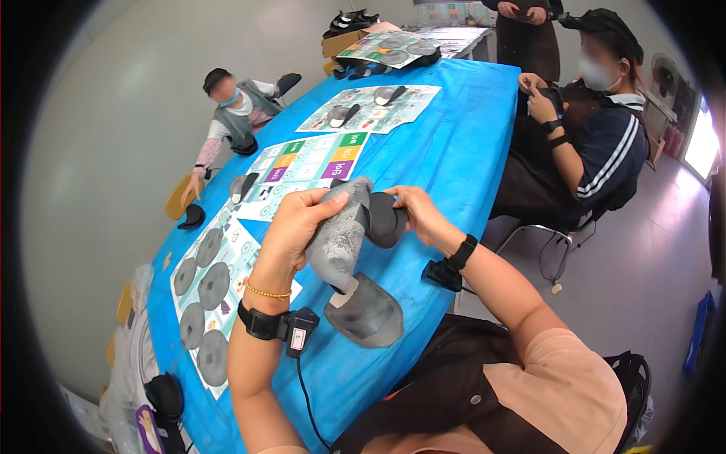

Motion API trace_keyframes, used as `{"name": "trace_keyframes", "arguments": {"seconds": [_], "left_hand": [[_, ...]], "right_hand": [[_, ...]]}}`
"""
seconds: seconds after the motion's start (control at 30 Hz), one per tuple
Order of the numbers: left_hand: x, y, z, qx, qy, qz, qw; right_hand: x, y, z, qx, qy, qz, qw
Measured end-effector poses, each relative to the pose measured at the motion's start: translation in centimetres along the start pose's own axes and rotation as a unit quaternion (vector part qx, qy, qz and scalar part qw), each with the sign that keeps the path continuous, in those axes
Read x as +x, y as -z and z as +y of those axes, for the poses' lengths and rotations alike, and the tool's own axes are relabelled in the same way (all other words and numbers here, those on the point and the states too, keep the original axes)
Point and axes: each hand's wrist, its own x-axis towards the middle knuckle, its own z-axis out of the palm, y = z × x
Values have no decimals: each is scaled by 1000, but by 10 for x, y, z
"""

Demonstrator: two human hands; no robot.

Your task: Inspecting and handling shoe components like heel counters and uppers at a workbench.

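Observation:
My left hand (302,219) is closed on a grey, mottled, curved piece (339,238) that looks like a shoe upper, thumb on top near its upper end. My right hand (417,212) pinches the edge of a black rounded pad (386,219), which touches the right side of the grey piece. Whether the two are joined cannot be seen. Just below them on the table lies a dark grey rounded piece (367,314) with a pale patch at its upper left edge.
A blue sheet (446,151) covers the long table. Printed sheets lie on it, the nearest bearing several grey discs (214,284). Smaller dark-and-grey pieces (340,115) sit farther off. One person (238,113) is across at the left; another (597,129) sits at the right.

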Motion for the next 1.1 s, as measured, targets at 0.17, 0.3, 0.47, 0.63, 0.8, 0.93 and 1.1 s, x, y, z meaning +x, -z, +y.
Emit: {"name": "trace_keyframes", "arguments": {"seconds": [0.17,0.3,0.47,0.63,0.8,0.93,1.1], "left_hand": [[-15,-9,34,156,-57,101,981],[-49,23,64,5,-211,180,961],[-79,67,49,47,-180,219,958],[-110,95,11,7,-105,226,968],[-129,109,-11,-50,-149,251,955],[-134,108,-8,-81,-163,229,956],[-139,102,1,-57,-168,232,956]], "right_hand": [[19,28,-3,-353,184,63,915],[28,83,-27,-487,142,115,854],[35,173,-50,-563,116,65,816],[34,206,-28,-575,233,5,784],[26,206,-10,-572,287,37,767],[21,202,-10,-607,302,50,733],[3,199,-14,-571,336,44,747]]}}
